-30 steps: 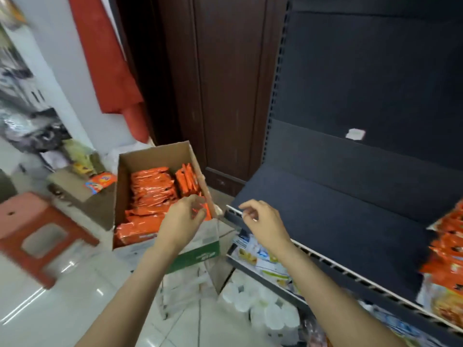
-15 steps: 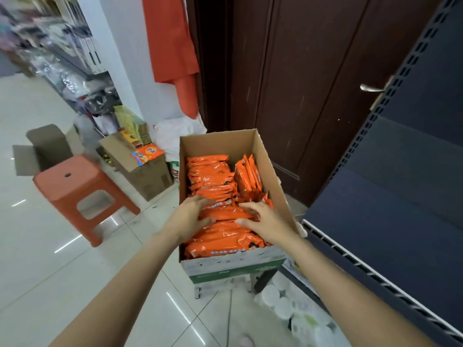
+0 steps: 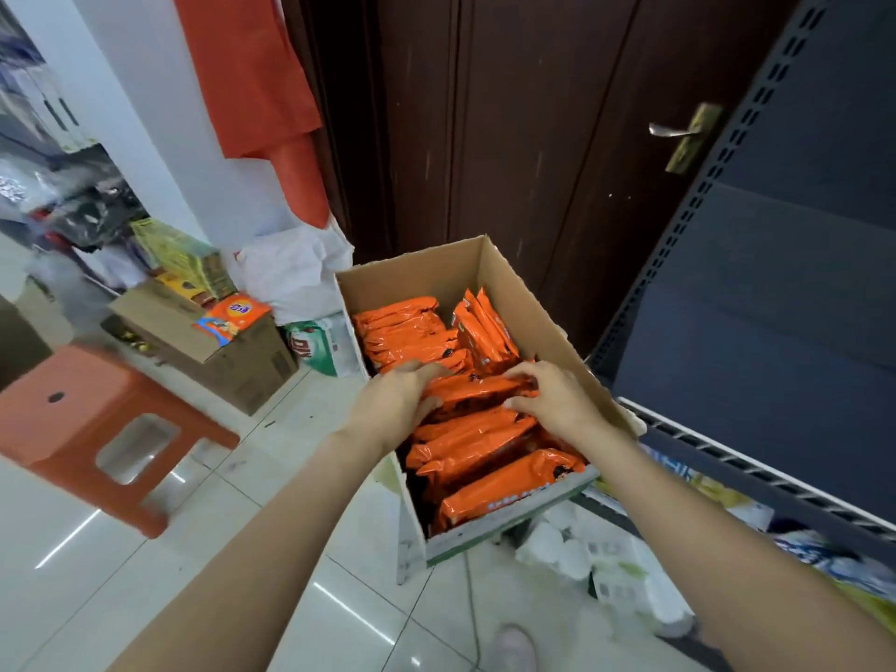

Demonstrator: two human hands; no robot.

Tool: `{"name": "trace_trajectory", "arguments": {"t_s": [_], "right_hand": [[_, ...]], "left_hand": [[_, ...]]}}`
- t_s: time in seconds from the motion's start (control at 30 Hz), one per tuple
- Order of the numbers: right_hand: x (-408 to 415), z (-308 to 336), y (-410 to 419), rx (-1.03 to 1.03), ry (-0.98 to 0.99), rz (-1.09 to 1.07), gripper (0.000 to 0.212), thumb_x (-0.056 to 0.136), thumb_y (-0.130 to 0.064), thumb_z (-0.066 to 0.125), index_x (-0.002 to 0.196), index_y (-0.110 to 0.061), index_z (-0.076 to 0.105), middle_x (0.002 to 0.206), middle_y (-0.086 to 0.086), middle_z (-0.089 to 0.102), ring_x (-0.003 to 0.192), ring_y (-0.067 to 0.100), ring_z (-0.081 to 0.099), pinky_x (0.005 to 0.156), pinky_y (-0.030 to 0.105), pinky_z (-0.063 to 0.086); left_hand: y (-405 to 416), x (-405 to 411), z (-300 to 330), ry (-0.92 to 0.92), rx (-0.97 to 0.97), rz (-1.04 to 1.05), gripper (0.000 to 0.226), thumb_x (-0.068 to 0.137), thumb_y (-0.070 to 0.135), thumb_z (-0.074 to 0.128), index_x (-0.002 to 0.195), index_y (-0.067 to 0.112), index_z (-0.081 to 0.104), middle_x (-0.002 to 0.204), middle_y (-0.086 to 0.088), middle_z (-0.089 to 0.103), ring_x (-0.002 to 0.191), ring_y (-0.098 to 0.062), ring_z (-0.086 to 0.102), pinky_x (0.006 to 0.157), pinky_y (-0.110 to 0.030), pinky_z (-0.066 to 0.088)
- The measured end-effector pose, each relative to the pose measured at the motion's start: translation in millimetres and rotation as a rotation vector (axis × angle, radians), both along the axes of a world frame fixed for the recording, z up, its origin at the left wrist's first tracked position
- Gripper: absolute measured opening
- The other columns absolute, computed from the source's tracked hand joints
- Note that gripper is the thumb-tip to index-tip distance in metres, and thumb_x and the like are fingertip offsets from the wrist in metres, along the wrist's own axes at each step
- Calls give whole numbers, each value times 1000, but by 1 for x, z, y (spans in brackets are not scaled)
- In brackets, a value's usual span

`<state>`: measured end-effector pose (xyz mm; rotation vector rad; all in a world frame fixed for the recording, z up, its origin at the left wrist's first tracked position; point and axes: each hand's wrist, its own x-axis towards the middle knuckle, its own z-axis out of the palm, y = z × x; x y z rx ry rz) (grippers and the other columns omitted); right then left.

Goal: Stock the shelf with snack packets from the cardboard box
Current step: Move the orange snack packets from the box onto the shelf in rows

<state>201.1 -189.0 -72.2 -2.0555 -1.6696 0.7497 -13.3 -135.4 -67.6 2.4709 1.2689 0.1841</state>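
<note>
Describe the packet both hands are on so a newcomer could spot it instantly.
Find the open cardboard box before the dark door. Among its orange snack packets, the gripped packet lies crosswise mid-box, raised above the stack, with the left hand and right hand clasping its ends.

Fingertips of my left hand (image 3: 395, 405): buried among the orange snack packets (image 3: 477, 392), not visible. Fingertips of my right hand (image 3: 557, 405): curled over the same packet, undersides hidden. Lower packets in the cardboard box (image 3: 528, 303): covered by those on top, count unknown. Print on packets: too small to read. Support under the box: mostly hidden, kind unclear. Shelf (image 3: 756, 380), right: cut off by the frame edge. Goods beneath the shelf (image 3: 800, 550): blurred, not identifiable. Red stool (image 3: 92, 429), near left: motion-blurred, cut by the edge. Far-left racks (image 3: 48, 138): blurred. My shoe (image 3: 514, 649): cropped at the bottom edge.
</note>
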Motion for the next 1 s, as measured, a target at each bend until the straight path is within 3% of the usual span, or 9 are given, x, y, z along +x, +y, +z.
{"name": "trace_trajectory", "arguments": {"t_s": [0.1,0.2,0.4,0.6,0.73,0.87,1.0], "right_hand": [[-5,1,-1,18,5,-60,34,79,-19,72,112,-21,65,119,3,59,112,19,53,87,23,34],[-7,2,-3,26,16,-88,34,81,-21,71,114,-21,64,121,4,59,115,21,52,91,26,35],[-6,1,-9,-9,39,-80,37,82,-29,69,118,-25,61,121,4,56,114,21,51,93,32,38],[-2,4,-10,-33,94,-65,42,79,-19,73,117,-28,60,125,4,55,108,18,55,97,39,45],[-4,4,-3,-45,73,-61,39,80,-23,72,116,-30,60,126,3,53,114,20,52,100,42,42],[-10,1,5,10,36,-101,21,79,-21,72,98,-28,65,110,3,54,106,22,54,90,34,41],[-14,-1,8,37,23,-124,12,79,-16,71,79,-25,62,104,1,57,102,20,56,88,35,44]], "left_hand": [[4,-9,-5,-12,-69,-141,36,91,38,55,125,27,57,126,2,55,116,-19,53,97,-39,44],[9,-17,-9,3,-145,-178,54,79,49,65,128,28,55,129,4,53,120,-16,50,99,-41,41],[11,-8,-6,100,-108,-149,58,81,37,69,134,32,46,132,3,49,122,-20,47,99,-40,40],[14,-8,-5,119,-64,-64,57,84,29,67,136,33,44,133,0,46,123,-23,46,100,-40,41],[17,-3,-2,135,-19,-32,55,83,27,68,134,31,47,130,0,48,121,-24,48,99,-40,40],[20,-6,-6,-20,-144,-11,49,82,21,70,129,23,55,120,-4,55,108,-24,56,94,-35,46],[22,-8,-6,-157,-157,60,30,85,14,66,116,16,65,114,-5,66,104,-21,61,91,-29,47]]}}
